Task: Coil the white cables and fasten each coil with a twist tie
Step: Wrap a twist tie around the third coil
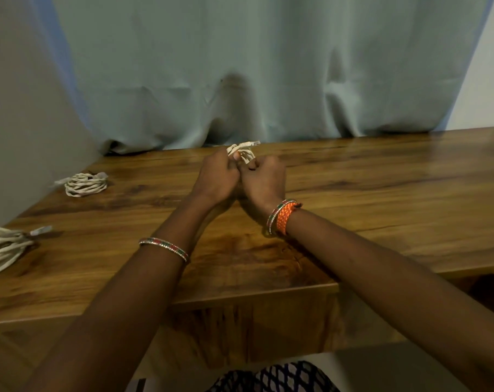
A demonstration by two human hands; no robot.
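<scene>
Both hands meet above the middle of the brown wooden tabletop (353,193), toward its far edge. The left hand (214,179) has its fingers curled around a small bundle of coiled white cable (241,151), whose plug end sticks out above the knuckles. The right hand (264,182) touches the left one, and its fingers pinch the same bundle from the right side. A twist tie cannot be made out. A second white cable coil (84,184) lies near the far left corner. A third white cable coil (5,247) lies at the left edge, partly out of view.
</scene>
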